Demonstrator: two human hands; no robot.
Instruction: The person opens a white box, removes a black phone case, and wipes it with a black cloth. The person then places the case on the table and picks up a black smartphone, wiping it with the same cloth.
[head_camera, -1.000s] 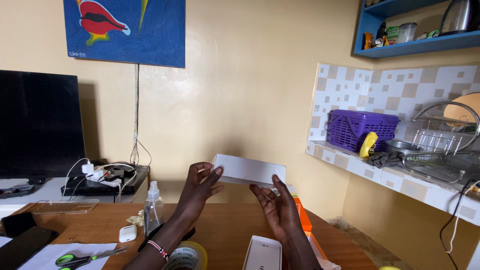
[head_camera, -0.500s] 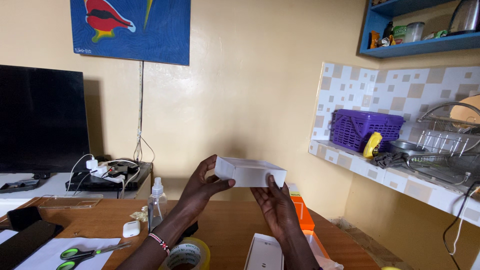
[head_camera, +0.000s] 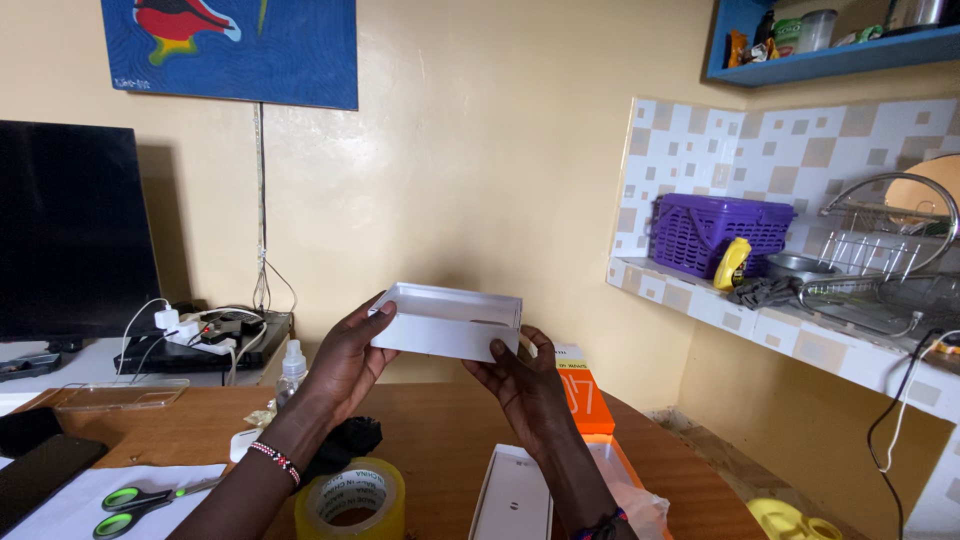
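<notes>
Head view: at lower left, green-handled scissors (head_camera: 135, 497) lie on white paper (head_camera: 110, 495), with a yellowish tape roll (head_camera: 353, 497) further right on the wooden table (head_camera: 440, 440). At centre, the left hand (head_camera: 345, 362) and right hand (head_camera: 522, 385) grip opposite ends of a shallow white box lid (head_camera: 447, 321), raised above the table. Below lies a white box tray (head_camera: 513, 497).

Both forearms are bare, with no sleeves showing up to the lower edge of the view. The left hand (head_camera: 345, 362) has a narrow beaded bracelet (head_camera: 273, 461) around its wrist, strung in red, white and dark beads in short bands. The right hand (head_camera: 520, 385) has a dark band (head_camera: 598, 523) at its wrist, with blue and red flecks, partly cut off by the frame edge. No rings show on the fingers.
</notes>
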